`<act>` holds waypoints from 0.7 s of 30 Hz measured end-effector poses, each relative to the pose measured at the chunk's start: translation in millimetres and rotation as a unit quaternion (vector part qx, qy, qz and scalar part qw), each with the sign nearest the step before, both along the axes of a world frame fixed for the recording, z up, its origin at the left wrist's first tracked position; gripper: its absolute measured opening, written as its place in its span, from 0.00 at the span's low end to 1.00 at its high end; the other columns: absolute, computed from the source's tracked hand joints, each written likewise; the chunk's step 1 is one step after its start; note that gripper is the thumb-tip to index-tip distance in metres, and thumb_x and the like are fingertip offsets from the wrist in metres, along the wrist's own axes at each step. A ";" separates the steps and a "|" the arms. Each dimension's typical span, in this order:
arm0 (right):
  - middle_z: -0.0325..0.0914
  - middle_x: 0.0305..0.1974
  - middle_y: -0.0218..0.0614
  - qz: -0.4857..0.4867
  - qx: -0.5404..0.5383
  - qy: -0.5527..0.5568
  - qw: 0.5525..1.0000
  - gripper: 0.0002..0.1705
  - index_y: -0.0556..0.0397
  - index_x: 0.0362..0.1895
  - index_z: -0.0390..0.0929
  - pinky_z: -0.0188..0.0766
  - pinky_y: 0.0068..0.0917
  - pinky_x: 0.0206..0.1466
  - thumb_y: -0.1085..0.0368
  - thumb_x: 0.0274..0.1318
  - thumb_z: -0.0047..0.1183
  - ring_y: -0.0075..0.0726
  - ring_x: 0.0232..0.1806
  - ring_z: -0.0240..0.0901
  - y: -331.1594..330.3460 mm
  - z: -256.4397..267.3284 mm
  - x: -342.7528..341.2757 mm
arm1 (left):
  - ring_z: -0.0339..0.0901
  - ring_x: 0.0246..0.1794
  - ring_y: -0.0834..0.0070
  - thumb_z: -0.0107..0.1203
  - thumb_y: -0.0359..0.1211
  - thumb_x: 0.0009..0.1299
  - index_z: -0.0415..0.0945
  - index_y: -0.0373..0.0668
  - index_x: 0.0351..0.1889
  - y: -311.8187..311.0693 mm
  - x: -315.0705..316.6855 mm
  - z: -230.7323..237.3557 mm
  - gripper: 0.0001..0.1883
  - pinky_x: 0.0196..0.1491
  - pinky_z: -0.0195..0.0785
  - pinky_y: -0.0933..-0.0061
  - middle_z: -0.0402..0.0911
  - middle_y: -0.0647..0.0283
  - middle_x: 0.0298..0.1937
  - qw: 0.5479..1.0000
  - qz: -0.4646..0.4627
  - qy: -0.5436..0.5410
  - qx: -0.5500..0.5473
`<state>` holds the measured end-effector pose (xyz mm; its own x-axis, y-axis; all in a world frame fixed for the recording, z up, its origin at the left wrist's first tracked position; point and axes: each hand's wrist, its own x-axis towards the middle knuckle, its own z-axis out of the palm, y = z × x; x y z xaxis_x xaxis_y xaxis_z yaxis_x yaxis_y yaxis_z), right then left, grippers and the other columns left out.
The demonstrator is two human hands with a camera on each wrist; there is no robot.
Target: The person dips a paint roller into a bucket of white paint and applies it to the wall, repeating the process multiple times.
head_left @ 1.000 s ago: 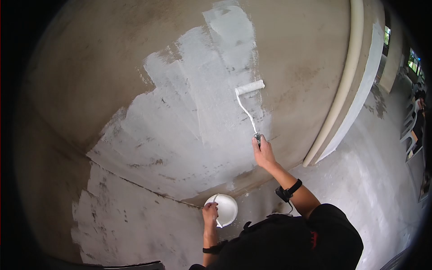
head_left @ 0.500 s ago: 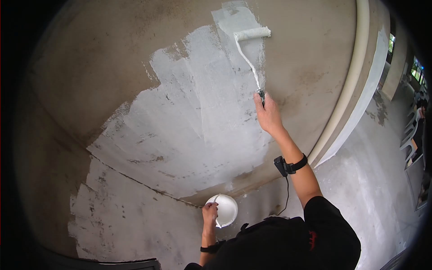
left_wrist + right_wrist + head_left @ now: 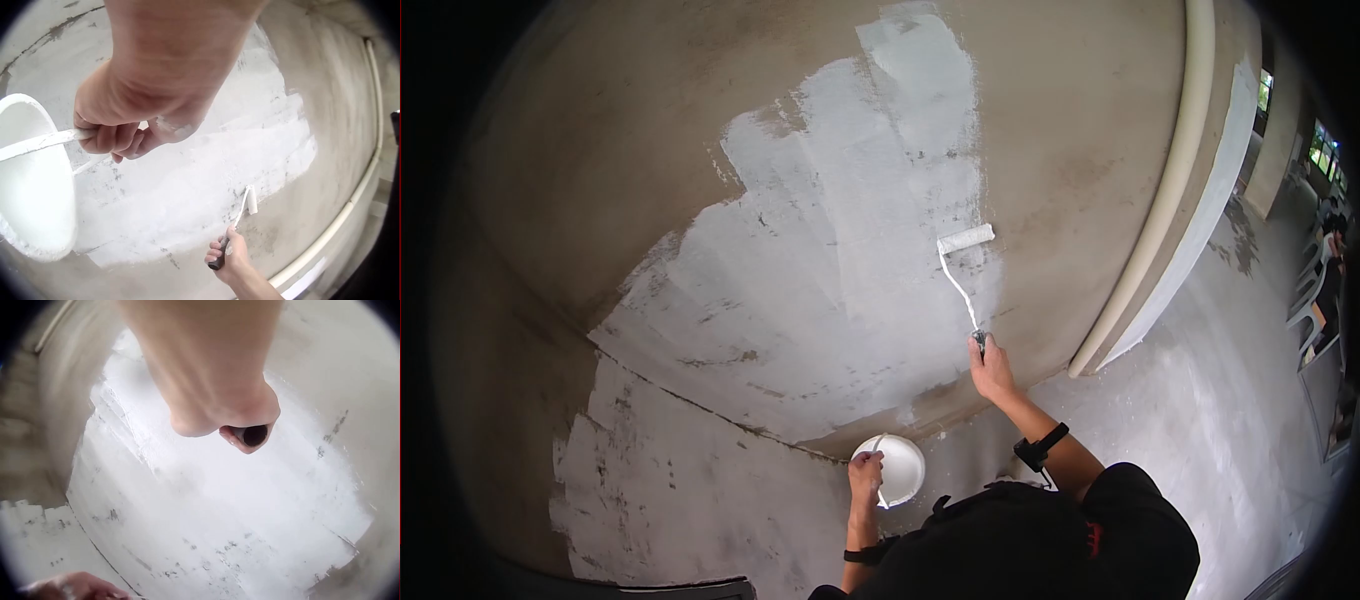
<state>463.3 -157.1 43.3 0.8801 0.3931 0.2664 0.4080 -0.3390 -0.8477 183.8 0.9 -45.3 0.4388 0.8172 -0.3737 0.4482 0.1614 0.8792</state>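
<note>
my right hand is curled firmly round the dark handle of a paint roller, a little toward four o'clock from the middle of my view. the roller's thin frame, coated white, bends away from my fingers toward eleven o'clock, and its sleeve lies over the white patch close to the patch's three o'clock edge (how hard it presses, i cannot tell). that patch spreads through the centre and reaches up to twelve, with bare brown wall beyond it toward two. my left hand has its fingers wrapped round the white bail of a bucket near six o'clock, crossing the rim at its nine o'clock side; white smears mark the heel of that hand. a black strap circles my right forearm. a cream pipe runs up the wall from between three and four o'clock to between one and two, well apart from the roller.
</note>
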 end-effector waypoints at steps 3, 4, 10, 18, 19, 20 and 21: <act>0.75 0.26 0.62 -0.021 -0.036 -0.011 0.999 0.21 0.61 0.40 0.66 0.66 0.58 0.37 0.52 0.67 0.42 0.71 0.33 0.72 -0.6 -26.8 -4.6 | 0.70 0.16 0.77 0.58 0.36 0.61 0.79 0.33 0.31 -1.2 3.2 1.5 0.13 0.20 0.62 0.73 0.76 0.63 0.21 1.000 -0.011 -0.015 -0.015; 0.75 0.27 0.63 -0.034 -0.053 -0.025 0.998 0.21 0.61 0.42 0.66 0.66 0.58 0.37 0.52 0.67 0.42 0.72 0.33 0.72 -2.1 -31.3 -6.9 | 0.69 0.16 0.78 0.58 0.36 0.61 0.79 0.33 0.31 -1.6 4.0 3.3 0.13 0.19 0.61 0.74 0.75 0.63 0.21 1.000 -0.007 -0.014 -0.008; 0.74 0.24 0.63 0.001 0.020 -0.079 0.997 0.22 0.64 0.43 0.64 0.66 0.59 0.35 0.53 0.67 0.42 0.72 0.31 0.72 11.6 22.1 10.7 | 0.61 0.13 0.82 0.57 0.32 0.63 0.77 0.35 0.28 -10.5 6.2 21.8 0.08 0.15 0.53 0.77 0.69 0.69 0.19 0.999 0.013 -0.050 -0.019; 0.72 0.19 0.62 0.002 0.077 -0.194 0.978 0.21 0.64 0.39 0.62 0.66 0.58 0.30 0.53 0.68 0.41 0.73 0.27 0.71 47.2 163.7 43.9 | 0.71 0.19 0.77 0.59 0.37 0.60 0.79 0.32 0.30 -5.3 3.3 7.2 0.14 0.23 0.62 0.73 0.77 0.62 0.22 1.000 0.006 -0.015 0.003; 0.72 0.20 0.62 -0.001 0.088 -0.211 0.974 0.21 0.64 0.38 0.62 0.66 0.58 0.30 0.53 0.68 0.40 0.73 0.27 0.71 51.0 178.2 44.4 | 0.71 0.20 0.77 0.59 0.37 0.60 0.79 0.32 0.30 -5.0 3.2 7.3 0.14 0.24 0.63 0.73 0.77 0.62 0.22 1.000 0.003 -0.009 0.009; 0.72 0.20 0.62 0.002 0.088 -0.212 0.973 0.21 0.64 0.38 0.62 0.66 0.58 0.30 0.53 0.68 0.40 0.73 0.27 0.71 53.6 191.9 44.0 | 0.71 0.20 0.77 0.59 0.37 0.60 0.79 0.32 0.30 -4.9 2.6 7.3 0.14 0.24 0.63 0.73 0.77 0.62 0.22 1.000 0.006 -0.010 0.009; 0.72 0.19 0.62 0.006 0.096 -0.214 0.972 0.22 0.64 0.38 0.62 0.66 0.58 0.30 0.53 0.68 0.40 0.73 0.27 0.71 56.2 205.4 43.2 | 0.71 0.20 0.77 0.59 0.37 0.60 0.79 0.33 0.30 -4.8 2.7 8.3 0.14 0.25 0.63 0.72 0.77 0.62 0.22 1.000 0.007 -0.012 0.008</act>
<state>506.5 -101.0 248.7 0.6682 0.3087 0.6769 0.7402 -0.1843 -0.6466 186.5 -3.8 -37.0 0.4349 0.8292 -0.3512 0.4254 0.1546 0.8917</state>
